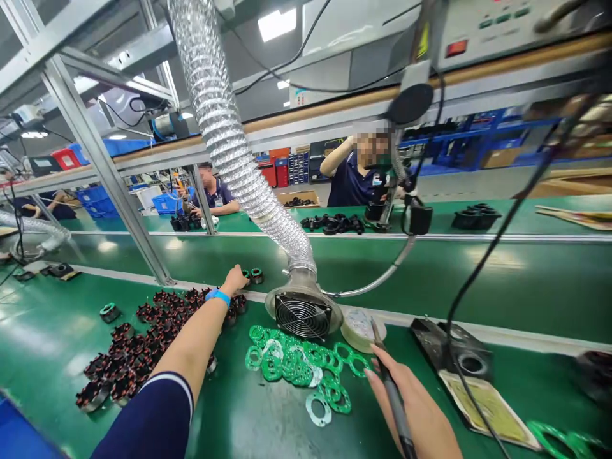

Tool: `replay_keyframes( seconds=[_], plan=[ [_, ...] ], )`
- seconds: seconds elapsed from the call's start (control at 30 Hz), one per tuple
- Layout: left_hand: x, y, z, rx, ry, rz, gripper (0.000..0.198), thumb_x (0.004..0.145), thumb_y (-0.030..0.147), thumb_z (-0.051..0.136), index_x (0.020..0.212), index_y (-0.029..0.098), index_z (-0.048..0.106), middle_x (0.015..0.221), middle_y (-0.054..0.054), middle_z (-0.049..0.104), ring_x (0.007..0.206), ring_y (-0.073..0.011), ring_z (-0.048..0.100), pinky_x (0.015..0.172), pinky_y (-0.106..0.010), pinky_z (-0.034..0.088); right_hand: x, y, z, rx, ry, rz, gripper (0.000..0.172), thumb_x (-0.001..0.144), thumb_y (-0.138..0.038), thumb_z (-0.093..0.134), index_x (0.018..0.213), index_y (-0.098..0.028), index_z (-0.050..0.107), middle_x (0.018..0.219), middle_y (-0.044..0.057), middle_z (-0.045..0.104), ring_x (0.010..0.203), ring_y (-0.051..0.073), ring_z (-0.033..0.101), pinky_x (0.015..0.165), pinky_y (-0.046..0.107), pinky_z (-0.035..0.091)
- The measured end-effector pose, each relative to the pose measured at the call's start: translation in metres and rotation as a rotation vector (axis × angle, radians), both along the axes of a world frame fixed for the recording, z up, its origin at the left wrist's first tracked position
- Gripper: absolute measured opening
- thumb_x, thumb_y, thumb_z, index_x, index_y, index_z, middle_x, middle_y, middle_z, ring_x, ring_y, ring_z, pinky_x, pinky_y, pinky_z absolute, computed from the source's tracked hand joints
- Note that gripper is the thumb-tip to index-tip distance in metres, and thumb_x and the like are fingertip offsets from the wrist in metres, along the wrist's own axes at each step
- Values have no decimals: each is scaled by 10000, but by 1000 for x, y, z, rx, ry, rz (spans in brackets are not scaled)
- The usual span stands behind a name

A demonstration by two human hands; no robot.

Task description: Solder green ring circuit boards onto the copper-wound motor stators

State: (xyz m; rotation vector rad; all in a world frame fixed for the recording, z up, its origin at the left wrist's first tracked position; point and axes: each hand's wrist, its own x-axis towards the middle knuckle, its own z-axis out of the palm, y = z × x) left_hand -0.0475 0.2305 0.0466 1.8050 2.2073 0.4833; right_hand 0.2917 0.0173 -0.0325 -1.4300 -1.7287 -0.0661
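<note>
My left hand (pixel 235 279), a blue band on its wrist, reaches out to the far green strip with curled fingers closed at a small green-topped motor stator (pixel 246 275); the fingertips are partly hidden. Right beside it stands another green-topped stator (pixel 257 275). My right hand (pixel 414 408) grips a soldering iron (pixel 393 398) like a pen, its tip pointing up and away near a round pale dish (pixel 361 328). Between my arms lies a loose pile of green ring-shaped circuit boards (pixel 291 363). Many dark stators with reddish windings (pixel 153 338) crowd around my left forearm.
A fan-fronted fume extractor (pixel 303 315) hangs on a silver duct (pixel 224 121) over the boards. At right are a black fixture (pixel 454 350), a tray with a yellowish pad (pixel 490 405) and a hanging black cable (pixel 497 242). Co-workers sit across the bench.
</note>
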Motion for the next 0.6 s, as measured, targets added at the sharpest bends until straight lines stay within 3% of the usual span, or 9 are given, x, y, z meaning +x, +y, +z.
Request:
replay_keyframes(
  seconds=[0.1,0.2,0.3,0.4,0.5,0.6],
  plan=[
    [-9,15,-2,-45,42,-60,345,897,332,562,1187,147,542,1188,-95,573,1023,-213,591,858,-424,518,1,2,-1,18,-12,8,381,912,-459,420,1215,-251,521,941,57,674,810,216,686,656,304,557],
    [-27,7,7,-21,93,-137,351,885,316,571,1186,139,538,1216,-108,553,1073,-231,561,914,-440,476,-1,0,4,52,-40,10,334,916,-452,416,1133,-243,558,911,56,686,761,211,689,640,300,554],
    [-41,-31,15,23,151,-258,267,847,296,574,1054,129,599,1102,-120,583,1062,-242,540,953,-368,426,-3,-6,9,54,-47,2,329,916,-474,411,1054,-235,590,883,61,694,725,215,690,616,306,552],
    [-45,-89,10,30,217,-368,184,779,337,629,878,181,636,967,-73,587,1011,-255,528,932,-380,421,-6,-14,10,8,18,4,341,913,-487,421,1051,-230,600,924,68,712,784,230,702,668,319,563],
    [-37,-135,-4,41,286,-356,199,684,295,722,814,172,635,954,-103,575,1035,-313,499,928,-457,406,-6,-19,10,-111,111,17,360,913,-471,447,1150,-231,572,960,60,734,824,231,713,744,328,570],
    [-21,-158,-16,87,335,-304,156,714,210,697,844,163,625,1048,-140,550,1133,-351,436,966,-532,351,-5,-22,12,-210,166,40,389,920,-455,434,1222,-228,528,854,43,752,758,223,722,704,321,581]
  ],
)
